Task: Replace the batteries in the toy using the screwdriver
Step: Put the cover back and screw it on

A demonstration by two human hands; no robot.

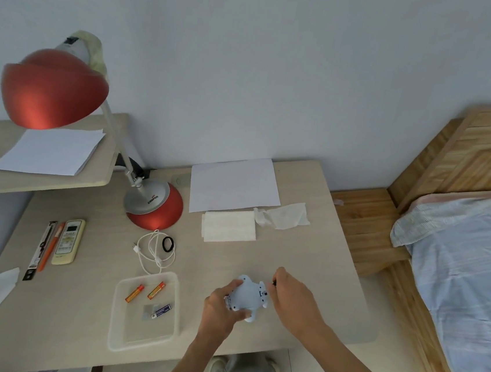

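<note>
A small light-blue toy lies on the desk near its front edge. My left hand grips the toy from the left side. My right hand is curled around a small dark tool, apparently the screwdriver, whose tip meets the toy's right side; most of the tool is hidden in the fist. A clear plastic tray to the left holds two orange batteries and a blue battery, plus a small grey piece.
A red desk lamp stands at the back. A white cable, a black ring, a remote control, an orange pen, papers and tissues lie on the desk. A wooden bed is on the right.
</note>
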